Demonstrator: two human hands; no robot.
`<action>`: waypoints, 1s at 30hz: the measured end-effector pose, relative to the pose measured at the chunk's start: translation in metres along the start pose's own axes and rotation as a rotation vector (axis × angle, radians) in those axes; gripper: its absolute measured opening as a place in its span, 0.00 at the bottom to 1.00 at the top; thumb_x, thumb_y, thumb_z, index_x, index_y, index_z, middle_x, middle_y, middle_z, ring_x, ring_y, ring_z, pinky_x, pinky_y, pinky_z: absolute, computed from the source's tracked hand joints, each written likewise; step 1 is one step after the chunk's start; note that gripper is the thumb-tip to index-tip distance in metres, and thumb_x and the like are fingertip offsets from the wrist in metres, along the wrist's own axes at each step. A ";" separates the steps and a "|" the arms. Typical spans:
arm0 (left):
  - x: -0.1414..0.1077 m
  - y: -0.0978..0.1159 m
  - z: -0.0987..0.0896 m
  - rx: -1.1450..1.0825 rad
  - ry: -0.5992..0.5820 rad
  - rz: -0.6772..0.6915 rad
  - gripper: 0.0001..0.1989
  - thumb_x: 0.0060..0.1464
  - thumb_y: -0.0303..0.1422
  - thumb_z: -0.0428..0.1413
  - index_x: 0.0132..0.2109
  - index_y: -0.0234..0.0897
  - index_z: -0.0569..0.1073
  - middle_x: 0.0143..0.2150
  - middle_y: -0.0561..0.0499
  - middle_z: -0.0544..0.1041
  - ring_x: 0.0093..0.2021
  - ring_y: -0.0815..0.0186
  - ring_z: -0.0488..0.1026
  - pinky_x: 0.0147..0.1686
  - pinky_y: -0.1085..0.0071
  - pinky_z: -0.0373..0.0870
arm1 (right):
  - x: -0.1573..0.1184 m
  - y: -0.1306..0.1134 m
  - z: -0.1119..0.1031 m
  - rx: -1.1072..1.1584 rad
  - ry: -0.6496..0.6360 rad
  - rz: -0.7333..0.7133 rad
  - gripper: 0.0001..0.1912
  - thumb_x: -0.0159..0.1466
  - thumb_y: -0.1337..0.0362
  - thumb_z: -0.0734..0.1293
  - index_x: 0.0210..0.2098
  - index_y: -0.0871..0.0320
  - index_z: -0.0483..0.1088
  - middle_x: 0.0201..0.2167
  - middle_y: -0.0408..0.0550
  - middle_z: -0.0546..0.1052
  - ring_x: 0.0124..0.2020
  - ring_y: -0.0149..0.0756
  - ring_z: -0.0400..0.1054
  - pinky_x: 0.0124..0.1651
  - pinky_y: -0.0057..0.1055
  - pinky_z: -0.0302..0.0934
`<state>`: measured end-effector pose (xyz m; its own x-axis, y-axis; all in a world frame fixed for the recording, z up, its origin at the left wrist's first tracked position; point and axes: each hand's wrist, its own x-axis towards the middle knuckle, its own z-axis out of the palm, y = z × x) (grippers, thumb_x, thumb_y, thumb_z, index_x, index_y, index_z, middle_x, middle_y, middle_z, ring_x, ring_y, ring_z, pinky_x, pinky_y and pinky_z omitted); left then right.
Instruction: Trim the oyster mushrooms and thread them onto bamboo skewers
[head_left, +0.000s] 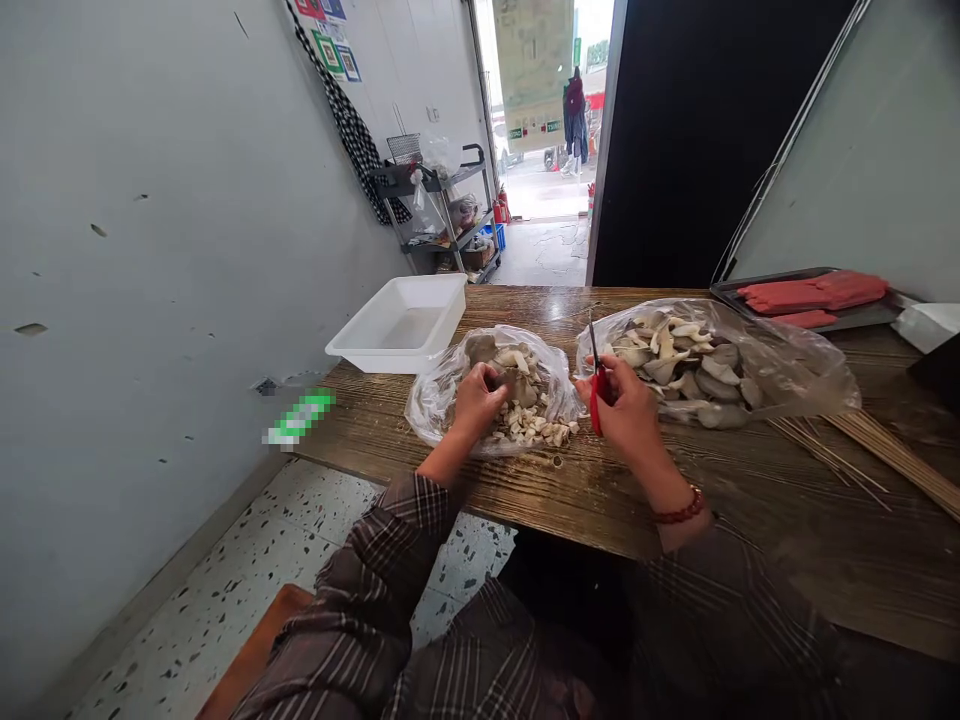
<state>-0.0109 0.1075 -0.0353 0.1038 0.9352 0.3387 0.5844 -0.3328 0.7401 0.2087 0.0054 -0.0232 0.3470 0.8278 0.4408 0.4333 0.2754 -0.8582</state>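
Note:
My right hand (627, 408) grips a pair of scissors (598, 385) by the red handles, with the blades pointing up and away from me. Over the left plastic bag (429, 408), my left hand (477, 402) has its fingers closed on a grey oyster mushroom (519, 386), partly hidden by the fingers. Small cut pale mushroom pieces (529, 425) lie at the near side of that bag. To the right, a second clear bag (799, 365) lies open with many whole oyster mushrooms (720, 370) in it.
A white plastic tub (375, 350) stands at the table's far left. Behind the right bag is a dark tray (855, 318) with red packets (817, 291). Thin wooden skewers (885, 460) lie at the right. A shelf cart (442, 185) stands beyond the table (570, 500), near a doorway.

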 end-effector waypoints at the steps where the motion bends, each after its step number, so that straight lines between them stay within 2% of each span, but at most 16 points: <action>1: 0.000 -0.001 0.002 -0.041 0.006 -0.017 0.09 0.43 0.28 0.60 0.32 0.38 0.68 0.26 0.56 0.68 0.27 0.67 0.64 0.32 0.71 0.58 | 0.000 -0.001 0.000 0.006 -0.003 -0.001 0.23 0.59 0.53 0.69 0.51 0.55 0.71 0.35 0.50 0.80 0.36 0.42 0.73 0.40 0.39 0.67; 4: -0.001 -0.002 0.005 -0.100 -0.024 -0.058 0.11 0.41 0.31 0.64 0.33 0.37 0.71 0.27 0.55 0.71 0.29 0.67 0.66 0.32 0.72 0.59 | -0.001 -0.002 0.000 0.016 -0.002 -0.005 0.23 0.59 0.53 0.69 0.51 0.56 0.71 0.36 0.51 0.80 0.37 0.43 0.74 0.42 0.40 0.67; 7: -0.002 -0.002 0.006 -0.107 -0.059 -0.039 0.08 0.42 0.31 0.63 0.31 0.36 0.73 0.27 0.55 0.71 0.30 0.67 0.66 0.33 0.72 0.60 | -0.001 -0.003 0.000 -0.008 -0.001 -0.001 0.23 0.59 0.53 0.69 0.51 0.56 0.71 0.36 0.51 0.80 0.37 0.43 0.74 0.43 0.41 0.67; 12: -0.004 0.000 -0.002 -0.178 0.079 -0.035 0.04 0.42 0.29 0.62 0.29 0.37 0.75 0.30 0.53 0.73 0.34 0.66 0.69 0.37 0.72 0.64 | -0.001 -0.005 0.000 -0.048 0.004 0.013 0.23 0.59 0.54 0.69 0.52 0.56 0.72 0.36 0.52 0.80 0.35 0.44 0.74 0.42 0.41 0.67; 16: -0.006 0.007 -0.017 -0.464 0.144 -0.112 0.08 0.43 0.32 0.63 0.33 0.36 0.75 0.33 0.53 0.76 0.36 0.68 0.71 0.39 0.72 0.66 | -0.001 -0.005 0.000 -0.053 0.004 -0.001 0.24 0.59 0.54 0.69 0.52 0.56 0.72 0.36 0.52 0.80 0.35 0.43 0.73 0.41 0.41 0.66; 20: -0.013 0.018 -0.030 -0.768 0.138 -0.225 0.15 0.38 0.34 0.68 0.34 0.35 0.74 0.30 0.55 0.76 0.31 0.71 0.70 0.35 0.75 0.66 | -0.002 -0.004 0.000 -0.028 -0.014 -0.006 0.23 0.60 0.52 0.69 0.51 0.56 0.72 0.35 0.51 0.80 0.34 0.41 0.73 0.40 0.38 0.66; 23: -0.024 0.025 -0.035 -0.974 0.083 -0.332 0.21 0.33 0.35 0.72 0.36 0.35 0.74 0.32 0.54 0.78 0.31 0.69 0.73 0.34 0.73 0.69 | -0.004 -0.005 0.001 0.028 -0.124 -0.023 0.22 0.61 0.51 0.68 0.51 0.56 0.72 0.33 0.47 0.78 0.32 0.38 0.72 0.37 0.35 0.65; 26: -0.034 0.032 -0.037 -1.117 0.029 -0.407 0.25 0.31 0.33 0.74 0.39 0.35 0.74 0.34 0.52 0.80 0.33 0.67 0.76 0.37 0.71 0.72 | -0.008 -0.009 0.002 0.051 -0.334 -0.066 0.22 0.61 0.51 0.69 0.50 0.57 0.72 0.30 0.46 0.77 0.29 0.35 0.69 0.35 0.33 0.64; 28: -0.040 0.037 -0.038 -1.170 0.012 -0.441 0.25 0.33 0.31 0.74 0.40 0.35 0.75 0.36 0.52 0.81 0.34 0.67 0.77 0.38 0.71 0.73 | -0.011 -0.012 0.003 -0.004 -0.461 -0.106 0.22 0.61 0.52 0.69 0.49 0.58 0.72 0.28 0.45 0.76 0.28 0.35 0.68 0.34 0.33 0.62; 30: -0.046 0.042 -0.038 -1.204 0.003 -0.475 0.22 0.36 0.30 0.73 0.40 0.35 0.75 0.35 0.52 0.82 0.33 0.68 0.77 0.39 0.71 0.74 | -0.014 -0.014 0.006 -0.085 -0.528 -0.139 0.21 0.61 0.53 0.69 0.49 0.59 0.73 0.27 0.44 0.76 0.27 0.34 0.67 0.34 0.32 0.61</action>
<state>-0.0218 0.0464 0.0019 0.0842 0.9914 -0.1000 -0.5244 0.1294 0.8416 0.1928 -0.0077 -0.0187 -0.1731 0.9252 0.3377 0.5182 0.3771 -0.7676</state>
